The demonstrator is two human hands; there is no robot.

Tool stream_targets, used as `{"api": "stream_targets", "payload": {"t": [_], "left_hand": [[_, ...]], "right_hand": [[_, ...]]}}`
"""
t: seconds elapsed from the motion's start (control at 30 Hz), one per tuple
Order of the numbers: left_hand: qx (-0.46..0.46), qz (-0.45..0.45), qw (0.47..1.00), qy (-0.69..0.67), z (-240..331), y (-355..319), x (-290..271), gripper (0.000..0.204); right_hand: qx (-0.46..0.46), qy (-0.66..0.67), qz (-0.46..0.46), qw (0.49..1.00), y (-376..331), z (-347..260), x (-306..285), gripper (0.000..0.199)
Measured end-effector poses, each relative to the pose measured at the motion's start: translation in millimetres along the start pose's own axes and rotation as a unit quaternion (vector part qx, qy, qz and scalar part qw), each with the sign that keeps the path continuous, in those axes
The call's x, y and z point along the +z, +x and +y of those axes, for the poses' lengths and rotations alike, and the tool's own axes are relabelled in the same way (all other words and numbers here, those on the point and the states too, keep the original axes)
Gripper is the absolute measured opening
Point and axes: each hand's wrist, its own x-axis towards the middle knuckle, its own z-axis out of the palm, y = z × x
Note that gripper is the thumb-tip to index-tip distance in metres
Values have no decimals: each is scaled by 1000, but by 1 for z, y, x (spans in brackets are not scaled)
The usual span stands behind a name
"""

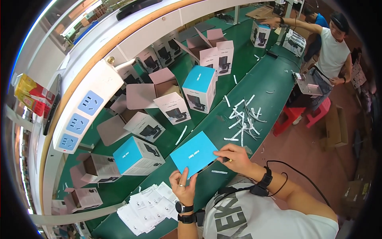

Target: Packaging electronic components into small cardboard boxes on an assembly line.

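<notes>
From my remote feed, nearest first. Left hand [183, 187]: partly curled, fingertips and thumb closed on the lower corner of a smooth, flat, rectangular blue panel [195, 153]. Right hand [235, 158]: fingers bent, pinching the panel's right corner; a small dark-and-yellow item [227, 159] also sits among its fingers. The panel is at frame centre, over the bench edge; its depth is hidden from me.

Paper: one overlapping pile of thin white sheets [147, 209], lower left of centre, count not resolvable. Thin, curling white strips [242, 119] lie tangled right of centre, well over ten.

Cardboard: three closed blue-topped cartons, at left of centre [127, 155], upper centre [200, 77] and upper right [260, 34]. At least five open cartons [171, 101], matte pinkish flaps spread, left to upper centre.

Surface: smooth green bench [274, 95]. One white plastic power strip [89, 103], three blue sockets, upper left. Reddish floor [264, 155] at right; two plastic stools [288, 119], one red, one pink; a co-worker [334, 51] stands beyond, upper right.
</notes>
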Motion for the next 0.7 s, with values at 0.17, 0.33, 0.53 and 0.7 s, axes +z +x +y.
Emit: {"api": "stream_targets", "payload": {"t": [0.17, 0.33, 0.53, 0.7], "left_hand": [[140, -34, 985, 95, -15, 0, -9, 58], [162, -81, 972, 151, 17, 19, -17, 63], [140, -234, 944, 188, 64, 57, 18, 78], [163, -305, 901, 264, 64, 53, 39, 89]], "right_hand": [[-24, -54, 13, 998, -9, 0, -6, 45], [-18, -43, 3, 999, -14, -4, -8, 51], [-44, -52, -3, 998, -18, 1, -16, 56], [-58, -94, -20, 994, -16, -5, -24, 52]]}}
